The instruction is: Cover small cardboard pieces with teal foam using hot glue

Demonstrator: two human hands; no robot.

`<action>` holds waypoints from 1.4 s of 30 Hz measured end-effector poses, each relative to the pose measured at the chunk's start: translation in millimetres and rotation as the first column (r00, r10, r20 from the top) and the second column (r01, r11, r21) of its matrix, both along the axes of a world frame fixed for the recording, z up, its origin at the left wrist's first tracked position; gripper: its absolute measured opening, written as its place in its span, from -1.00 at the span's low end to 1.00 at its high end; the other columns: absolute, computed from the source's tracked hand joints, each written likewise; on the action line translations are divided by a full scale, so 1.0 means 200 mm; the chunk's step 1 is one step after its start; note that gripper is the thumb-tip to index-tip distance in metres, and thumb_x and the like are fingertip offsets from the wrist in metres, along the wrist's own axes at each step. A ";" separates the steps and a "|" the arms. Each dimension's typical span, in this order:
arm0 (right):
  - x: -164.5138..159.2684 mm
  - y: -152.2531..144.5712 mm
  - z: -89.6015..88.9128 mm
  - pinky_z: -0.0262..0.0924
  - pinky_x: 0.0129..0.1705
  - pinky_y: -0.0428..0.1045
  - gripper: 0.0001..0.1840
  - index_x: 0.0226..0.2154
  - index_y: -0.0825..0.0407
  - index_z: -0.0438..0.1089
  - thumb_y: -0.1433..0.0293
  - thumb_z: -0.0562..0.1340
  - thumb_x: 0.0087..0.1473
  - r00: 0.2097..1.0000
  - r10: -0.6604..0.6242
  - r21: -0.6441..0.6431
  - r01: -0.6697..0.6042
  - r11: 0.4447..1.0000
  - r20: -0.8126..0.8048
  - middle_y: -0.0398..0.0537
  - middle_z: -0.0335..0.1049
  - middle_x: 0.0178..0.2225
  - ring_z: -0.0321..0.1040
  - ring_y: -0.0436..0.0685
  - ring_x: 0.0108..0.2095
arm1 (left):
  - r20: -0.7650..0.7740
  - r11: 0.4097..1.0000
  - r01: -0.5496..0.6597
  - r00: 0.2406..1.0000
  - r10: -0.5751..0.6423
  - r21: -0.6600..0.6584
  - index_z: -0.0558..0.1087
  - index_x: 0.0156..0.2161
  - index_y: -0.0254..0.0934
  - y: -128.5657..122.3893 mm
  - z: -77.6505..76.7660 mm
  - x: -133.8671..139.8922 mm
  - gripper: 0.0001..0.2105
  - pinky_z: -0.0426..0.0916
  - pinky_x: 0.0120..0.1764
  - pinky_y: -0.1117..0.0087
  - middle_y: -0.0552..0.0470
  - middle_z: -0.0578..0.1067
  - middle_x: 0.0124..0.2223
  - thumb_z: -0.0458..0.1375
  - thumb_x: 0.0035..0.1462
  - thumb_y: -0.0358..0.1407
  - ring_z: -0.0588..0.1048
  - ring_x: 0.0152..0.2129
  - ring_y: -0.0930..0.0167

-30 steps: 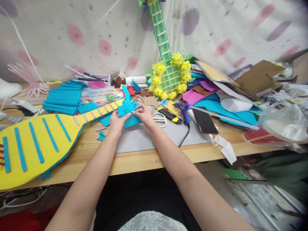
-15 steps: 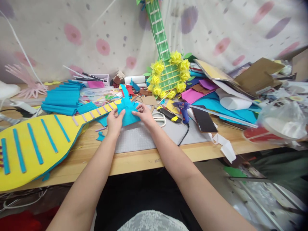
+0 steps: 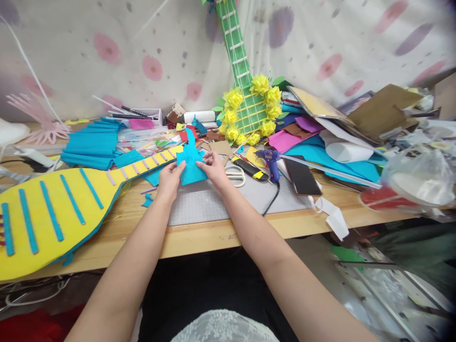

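Both hands hold a piece of blue crepe paper [image 3: 192, 166] above the grey cutting mat [image 3: 199, 209]. My left hand [image 3: 170, 178] pinches its left edge, thumb on top. On the right edge, my right hand [image 3: 213, 168] pinches it between thumb and fingers. A narrow, curved strip of the paper sticks up at the top. Left of my hands lies a yellow cardboard guitar [image 3: 67, 209] with blue and lilac strips; the end of its neck reaches behind the paper. White-handled scissors [image 3: 235, 175] lie just beyond my right wrist.
A utility knife [image 3: 251, 170], a blue glue gun [image 3: 272, 164] and a phone [image 3: 302, 175] lie to the right. A green guitar with yellow flowers [image 3: 249, 109] leans at the back. Folded blue crepe paper [image 3: 89, 145] lies left; a bagged cup [image 3: 409, 185] stands right.
The blue paper is now held flatter and more spread out between my hands, with its top strip bent further right. Both hands keep their pinch and have hardly moved.
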State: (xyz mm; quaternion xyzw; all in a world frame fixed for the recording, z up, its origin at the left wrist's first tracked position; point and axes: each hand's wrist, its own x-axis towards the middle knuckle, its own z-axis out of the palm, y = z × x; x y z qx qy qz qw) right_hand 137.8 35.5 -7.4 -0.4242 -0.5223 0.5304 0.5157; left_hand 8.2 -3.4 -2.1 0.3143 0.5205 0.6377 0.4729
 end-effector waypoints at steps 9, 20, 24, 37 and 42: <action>0.01 -0.03 0.01 0.00 -0.52 -0.15 -0.46 -0.39 -0.02 0.10 0.18 0.37 -0.40 0.990 0.119 -0.053 -0.115 0.992 0.076 -0.38 0.15 -0.63 0.13 -0.08 -0.59 | 0.034 0.999 -0.020 0.999 0.019 0.044 0.52 -0.37 -0.35 0.01 -0.02 -0.01 -0.60 0.43 -0.23 0.24 -0.01 0.55 -0.46 0.40 -0.43 -0.23 0.53 -0.38 0.29; 0.02 -0.02 0.01 0.09 -0.49 -0.12 -0.43 -0.37 -0.02 0.13 0.18 0.39 -0.43 0.983 0.185 -0.099 -0.186 0.978 -0.020 -0.37 0.25 -0.61 0.21 -0.07 -0.59 | 0.019 0.998 -0.059 0.998 0.058 0.031 0.51 -0.38 -0.35 0.01 -0.01 0.00 -0.59 0.43 -0.18 0.24 -0.05 0.57 -0.36 0.42 -0.50 -0.31 0.53 -0.36 0.31; 0.03 0.00 0.00 0.11 -0.48 -0.12 -0.47 -0.41 -0.01 0.12 0.19 0.39 -0.40 0.996 0.083 -0.068 -0.084 0.994 -0.018 -0.36 0.22 -0.62 0.22 -0.07 -0.58 | 0.022 0.999 0.038 0.999 -0.038 0.011 0.50 -0.30 -0.34 0.00 0.00 0.00 -0.60 0.46 -0.26 0.25 -0.07 0.57 -0.31 0.39 -0.37 -0.28 0.53 -0.35 0.32; 0.05 -0.01 0.03 0.34 -0.43 -0.01 -0.37 -0.40 -0.02 0.10 0.22 0.44 -0.51 0.985 0.118 -0.113 -0.132 0.985 -0.122 -0.35 0.32 -0.58 0.35 -0.01 -0.53 | 0.074 0.992 0.097 0.993 -0.091 -0.083 0.46 -0.41 -0.37 -0.01 0.04 -0.02 -0.76 0.48 -0.30 0.29 -0.03 0.51 -0.41 0.35 -0.21 -0.28 0.51 -0.48 0.42; 0.07 -0.02 0.03 0.36 -0.36 0.02 -0.32 -0.32 -0.02 0.13 0.27 0.45 -0.52 0.978 0.126 -0.159 -0.152 0.976 -0.164 -0.29 0.38 -0.52 0.38 0.01 -0.49 | 0.084 0.994 0.016 0.996 -0.007 -0.105 0.43 -0.46 -0.37 -0.01 0.04 -0.01 -0.81 0.47 -0.30 0.28 0.05 0.44 -0.51 0.34 -0.19 -0.33 0.48 -0.56 0.46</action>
